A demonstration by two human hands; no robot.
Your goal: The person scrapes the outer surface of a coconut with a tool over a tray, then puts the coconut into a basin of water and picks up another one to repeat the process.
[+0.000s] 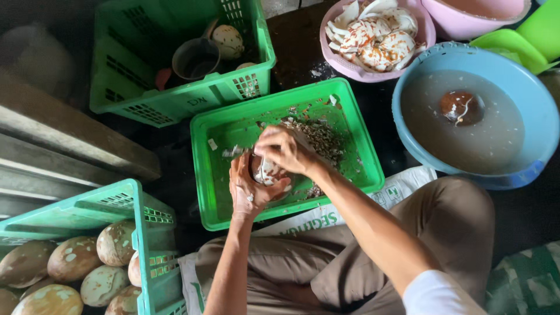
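Head view: the person sits low with knees in brown trousers (408,233) and works over a shallow green tray (350,146) on the dark floor. The left hand (248,189) cups a coconut (267,170) from below, fingers curled up around its brown shell, so this grip is clamped on the coconut. The right hand (286,149) lies over the top of the same coconut with fingers bent down onto it, also closed on it; whether it holds a tool as well cannot be told. The coconut sits between the two hands, above the near middle of the tray, with white flesh showing in the gap. Brown shavings (321,137) lie scattered in the tray just behind the hands.

At the lower left a green crate (146,233) holds a heap of whole coconuts (70,259), brown with pale patches. Another green crate (175,99) at the upper left holds a dark cup (195,58) and one more round nut (228,39). At the top, a pink bowl (338,61) is filled with white coconut pieces (376,32) streaked with brown. To the right a blue basin (525,87) holds cloudy water with one brown piece (461,108) floating in it. A white printed sack (402,186) lies under the near edge of the tray, beside the knee.
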